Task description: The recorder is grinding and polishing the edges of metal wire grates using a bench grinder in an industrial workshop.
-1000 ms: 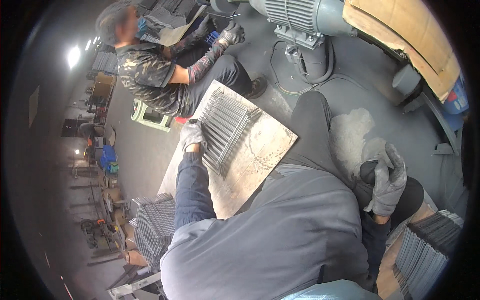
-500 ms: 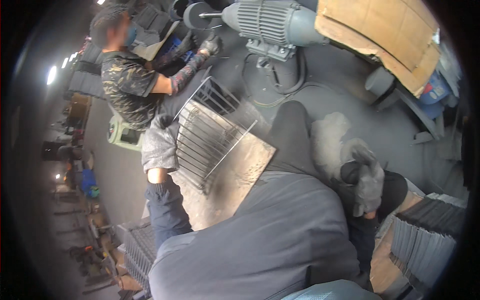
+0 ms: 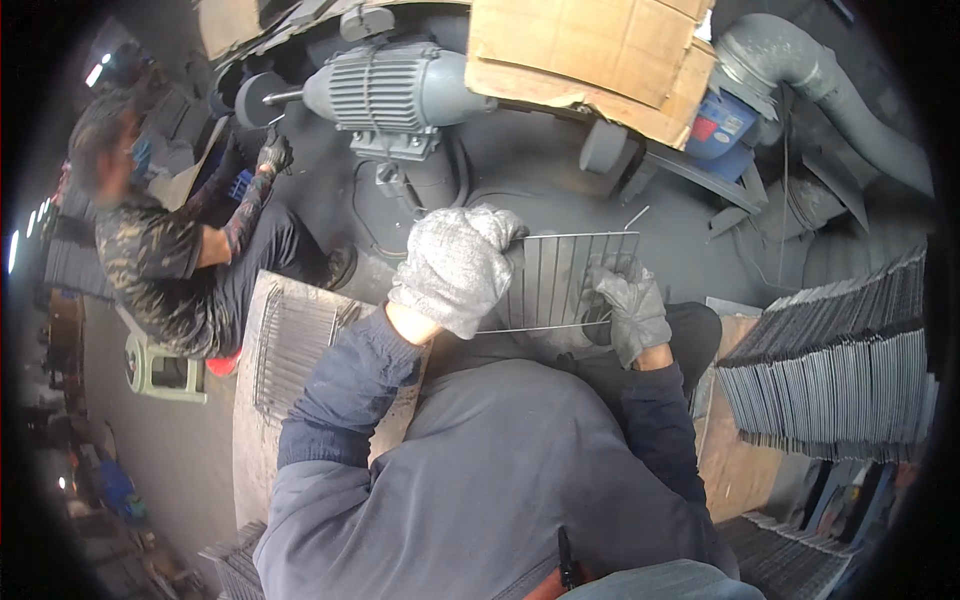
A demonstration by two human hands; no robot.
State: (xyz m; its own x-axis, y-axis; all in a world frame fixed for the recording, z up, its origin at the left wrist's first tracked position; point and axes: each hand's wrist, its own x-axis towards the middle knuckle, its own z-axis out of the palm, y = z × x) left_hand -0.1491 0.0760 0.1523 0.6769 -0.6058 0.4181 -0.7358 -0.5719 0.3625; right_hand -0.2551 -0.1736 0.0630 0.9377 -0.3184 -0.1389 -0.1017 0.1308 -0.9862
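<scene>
A dark wire rack (image 3: 548, 278) with thin parallel bars is held up in front of my lap. My left hand (image 3: 455, 270), in a thick grey work glove, is closed round its left end. At its right end, the gloved fingers of my right hand (image 3: 637, 315) lie across the bars and grip them. A few more wire racks (image 3: 292, 350) lie stacked on a worn, light-coloured board (image 3: 250, 470) to my left, partly behind my left forearm.
A grey electric motor (image 3: 380, 95) with a wheel stands ahead. At far left a co-worker (image 3: 160, 240) sits near a pale green stool (image 3: 165, 375). Large stacks of racks (image 3: 830, 390) stand at right. Cardboard (image 3: 590, 50) and a ribbed duct (image 3: 800, 60) are beyond.
The view has turned to the right. My left hand has gone from the racks on the board to in front of me with one rack, and my right hand has come onto its other end.
</scene>
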